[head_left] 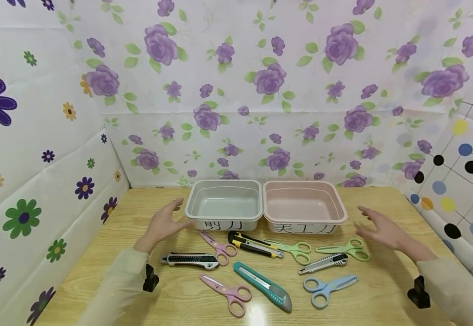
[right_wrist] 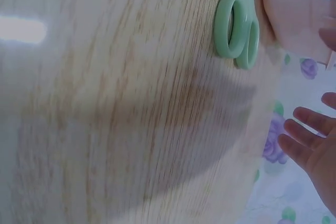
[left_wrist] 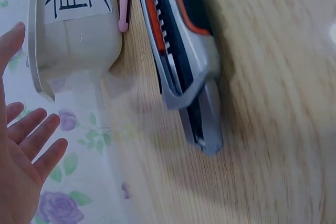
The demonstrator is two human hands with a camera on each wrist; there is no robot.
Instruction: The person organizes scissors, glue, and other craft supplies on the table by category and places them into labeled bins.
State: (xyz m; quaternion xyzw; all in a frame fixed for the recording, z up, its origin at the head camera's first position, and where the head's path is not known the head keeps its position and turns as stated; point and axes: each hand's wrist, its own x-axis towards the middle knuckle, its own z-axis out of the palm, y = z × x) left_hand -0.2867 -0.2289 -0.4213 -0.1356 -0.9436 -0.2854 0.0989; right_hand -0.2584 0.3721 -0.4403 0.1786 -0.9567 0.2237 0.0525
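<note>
Zero grabs yet: your left hand (head_left: 164, 227) and right hand (head_left: 388, 232), fingers (left_wrist: 42, 136) spread, flank far-edge bins (head_left: 224, 207) on the bench (head_left: 171, 301); gripping's probably next.

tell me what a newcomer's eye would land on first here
Probably the grey tub and pink tub, side by side at the back of the table, with the left hand and right hand at their outer sides. Next, the teal cutter, lying front and centre between pink scissors and blue scissors. Behind everything hangs a purple-flowered cloth.
</note>
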